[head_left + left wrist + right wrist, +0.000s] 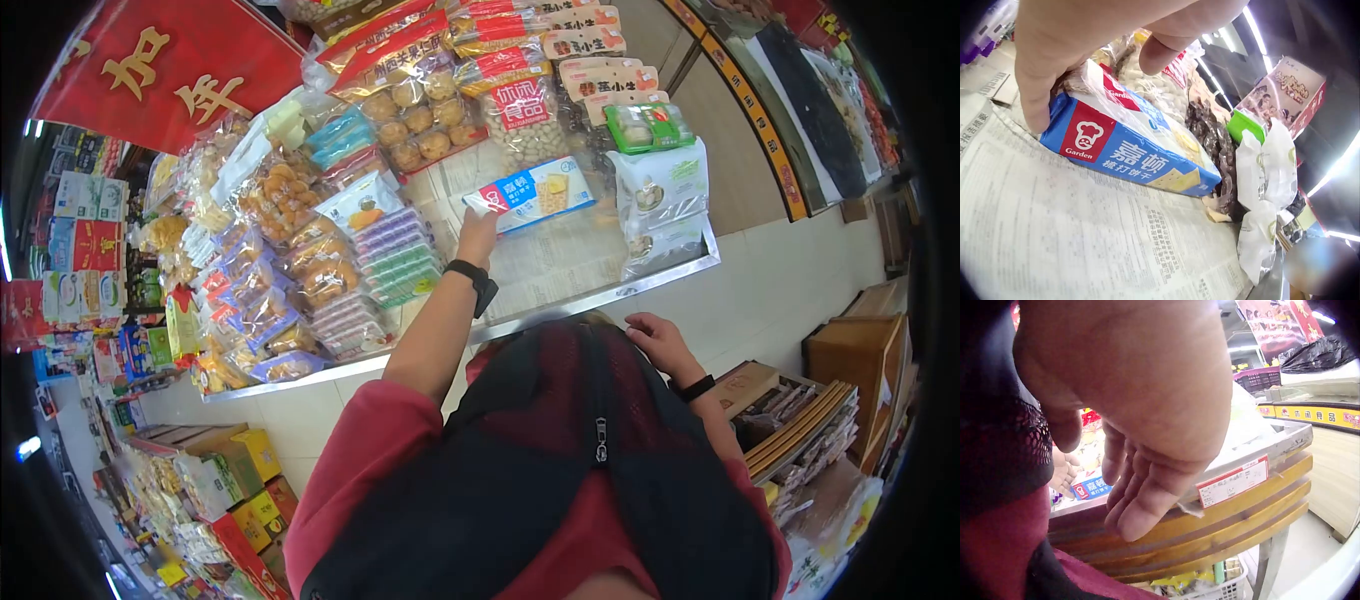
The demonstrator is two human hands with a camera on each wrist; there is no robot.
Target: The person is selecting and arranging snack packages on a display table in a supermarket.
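Note:
A blue and white Garden cracker packet (545,196) lies on the newspaper-lined display table (530,275). My left hand (478,238) is at the packet's left end; in the left wrist view the fingers of that hand (1097,37) curl over the end of the packet (1129,140), gripping it. My right hand (662,345) hangs beside the bag at my front, outside the table's metal edge. In the right wrist view the right hand (1141,419) has loosely bent fingers and holds nothing.
Bagged pastries (325,265) and striped packs (400,255) fill the table's left side. Nut bags (525,115) lie behind the packet, white packages (660,205) and a green tray pack (650,128) at the right. A metal rim (560,312) borders the front.

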